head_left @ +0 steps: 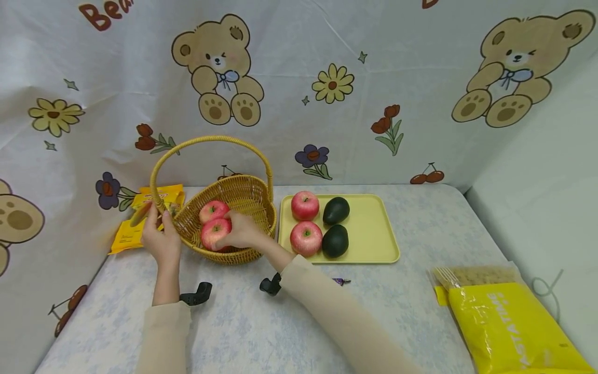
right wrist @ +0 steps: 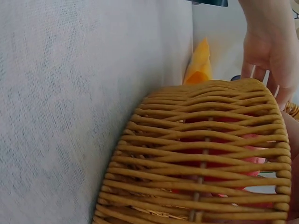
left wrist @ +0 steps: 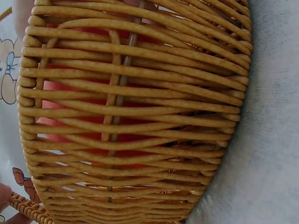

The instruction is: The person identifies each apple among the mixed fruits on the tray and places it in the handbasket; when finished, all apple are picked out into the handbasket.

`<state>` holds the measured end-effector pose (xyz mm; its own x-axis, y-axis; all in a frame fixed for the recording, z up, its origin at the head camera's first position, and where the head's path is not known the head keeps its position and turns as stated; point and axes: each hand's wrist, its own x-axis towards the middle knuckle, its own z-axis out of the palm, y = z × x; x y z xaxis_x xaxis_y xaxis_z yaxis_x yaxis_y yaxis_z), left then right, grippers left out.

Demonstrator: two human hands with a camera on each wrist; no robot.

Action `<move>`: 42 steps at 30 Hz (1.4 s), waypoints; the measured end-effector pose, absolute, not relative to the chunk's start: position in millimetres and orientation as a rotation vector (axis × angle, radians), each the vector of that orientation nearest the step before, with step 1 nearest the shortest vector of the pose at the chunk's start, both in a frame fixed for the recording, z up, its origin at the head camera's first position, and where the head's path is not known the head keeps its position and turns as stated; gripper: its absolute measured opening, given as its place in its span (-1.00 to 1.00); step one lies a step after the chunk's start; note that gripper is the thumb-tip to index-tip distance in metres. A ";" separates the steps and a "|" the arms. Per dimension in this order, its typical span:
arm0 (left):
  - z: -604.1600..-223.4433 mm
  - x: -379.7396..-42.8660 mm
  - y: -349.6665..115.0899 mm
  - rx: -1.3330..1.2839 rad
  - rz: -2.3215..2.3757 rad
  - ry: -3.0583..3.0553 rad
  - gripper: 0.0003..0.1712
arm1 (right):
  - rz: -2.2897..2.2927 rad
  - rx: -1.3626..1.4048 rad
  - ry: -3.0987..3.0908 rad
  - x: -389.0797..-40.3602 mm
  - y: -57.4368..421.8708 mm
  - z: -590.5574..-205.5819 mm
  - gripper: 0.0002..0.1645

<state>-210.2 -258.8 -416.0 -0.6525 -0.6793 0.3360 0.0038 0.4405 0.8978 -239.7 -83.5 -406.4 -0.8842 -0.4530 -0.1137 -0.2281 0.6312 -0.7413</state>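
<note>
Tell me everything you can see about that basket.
The basket is golden-brown and looks woven from wicker, with a rounded bowl and a tall arched handle. It stands opening upward on the table, beside the yellow tray. Two red apples are inside. The left hand grips the handle's lower end; the right hand holds the nearer apple.

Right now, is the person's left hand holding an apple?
No, the left hand grips the handle of the wicker basket.

Both wrist views close on basket (left wrist: 140,110)
</note>
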 end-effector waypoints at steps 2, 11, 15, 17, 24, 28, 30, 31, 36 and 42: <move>-416.3 -210.5 -258.5 0.554 -1.245 -1.987 -0.52 | -1.103 -0.538 2.572 -240.5 -86.5 -409.8 -0.04; -415.7 -210.0 -258.8 0.552 -1.260 -1.979 -0.52 | -1.120 -0.501 2.595 -243.9 -97.3 -416.1 -0.06; -416.1 -209.4 -259.4 0.570 -1.256 -1.992 -0.52 | -1.097 -0.484 2.601 -244.4 -101.2 -415.4 -0.03; -417.0 -209.5 -259.9 0.553 -1.255 -1.983 -0.52 | -1.085 -0.481 2.604 -244.4 -102.4 -415.4 -0.01; -419.3 -209.4 -260.1 0.520 -1.233 -1.967 -0.54 | -1.072 -0.511 2.625 -246.5 -104.3 -418.6 0.01; -420.0 -209.8 -259.3 0.525 -1.241 -1.970 -0.53 | -1.077 -0.509 2.626 -246.8 -104.4 -419.7 0.01; -419.7 -210.0 -258.7 0.520 -1.247 -1.965 -0.53 | -1.085 -0.506 2.621 -246.7 -104.4 -419.9 0.02; -419.6 -210.3 -258.7 0.519 -1.249 -1.962 -0.54 | -1.089 -0.505 2.619 -246.8 -104.5 -420.1 0.03; -419.0 -210.8 -258.6 0.525 -1.245 -1.961 -0.54 | -1.089 -0.507 2.603 -247.1 -105.0 -420.6 0.07; -419.0 -210.9 -258.9 0.527 -1.234 -1.967 -0.54 | -1.064 -0.520 2.604 -246.7 -105.2 -420.1 0.11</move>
<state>-210.9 -258.9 -419.0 -0.6399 -0.6726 0.3716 0.0423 0.4521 0.8910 -246.7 -105.2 -420.1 -0.8959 -0.4278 -0.1199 -0.2215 0.6641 -0.7141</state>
